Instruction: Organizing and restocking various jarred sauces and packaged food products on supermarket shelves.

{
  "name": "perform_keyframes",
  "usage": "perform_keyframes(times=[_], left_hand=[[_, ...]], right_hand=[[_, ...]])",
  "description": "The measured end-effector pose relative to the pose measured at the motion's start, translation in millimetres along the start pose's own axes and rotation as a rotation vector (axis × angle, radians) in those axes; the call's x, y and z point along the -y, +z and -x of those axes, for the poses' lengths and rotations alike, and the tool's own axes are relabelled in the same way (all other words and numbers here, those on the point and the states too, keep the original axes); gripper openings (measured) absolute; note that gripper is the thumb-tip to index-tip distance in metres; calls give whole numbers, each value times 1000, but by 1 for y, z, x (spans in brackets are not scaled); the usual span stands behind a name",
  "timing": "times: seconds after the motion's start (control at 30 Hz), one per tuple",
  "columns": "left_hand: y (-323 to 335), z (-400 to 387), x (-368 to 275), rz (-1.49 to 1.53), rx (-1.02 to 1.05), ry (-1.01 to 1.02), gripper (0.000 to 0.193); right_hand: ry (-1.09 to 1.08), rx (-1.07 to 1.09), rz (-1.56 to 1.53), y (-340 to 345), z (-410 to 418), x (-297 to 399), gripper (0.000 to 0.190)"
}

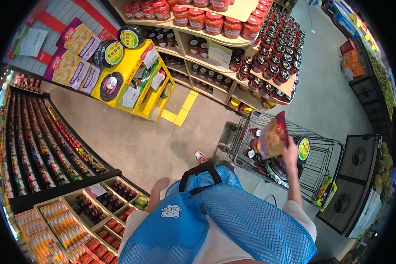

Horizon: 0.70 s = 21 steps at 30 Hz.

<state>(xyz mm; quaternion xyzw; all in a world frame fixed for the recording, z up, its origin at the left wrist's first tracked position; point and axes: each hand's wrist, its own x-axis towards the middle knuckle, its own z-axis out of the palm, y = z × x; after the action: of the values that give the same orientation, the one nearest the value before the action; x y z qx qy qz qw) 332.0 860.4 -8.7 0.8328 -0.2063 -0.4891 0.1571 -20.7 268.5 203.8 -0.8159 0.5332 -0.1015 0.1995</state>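
Observation:
My right hand (289, 152) grips one edge of a red and purple food packet (273, 137) above a wire shopping cart (316, 165). In the cart, several jars with red contents (254, 145) lie at the left, partly behind the packet. A round dark package with a yellow-green label (303, 149) rests to the right of the hand, and a dark round package with clear wrap (277, 168) sits below it. Flat green and yellow packets (325, 193) are at the cart's lower right end. My left hand (162, 183) hangs beside the blue mesh bag (184, 211), its fingers curled, with nothing visible in it.
Wooden shelves (217, 69) with red-lidded and black-lidded jars stand beyond the cart. A yellow display stand (132, 85) holds round dark packages at upper left. Bins of small packaged goods (95, 211) are at lower left. Black crates (353, 165) with green fruit stand right of the cart.

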Motion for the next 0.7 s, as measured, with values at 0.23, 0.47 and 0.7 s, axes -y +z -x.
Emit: perform_keyframes(times=[0.23,0.47,0.7], left_hand=[[-108,-56,-152,20,-260,384,42],[-238,17,-356,550,-397,970,92],[-364,10,-347,755,-791,1084,108]], right_hand=[[-780,-19,336,-213,-24,236,42],[-1207,-217,2,-214,-63,408,40],[-1405,-128,-908,-100,-108,566,35]])
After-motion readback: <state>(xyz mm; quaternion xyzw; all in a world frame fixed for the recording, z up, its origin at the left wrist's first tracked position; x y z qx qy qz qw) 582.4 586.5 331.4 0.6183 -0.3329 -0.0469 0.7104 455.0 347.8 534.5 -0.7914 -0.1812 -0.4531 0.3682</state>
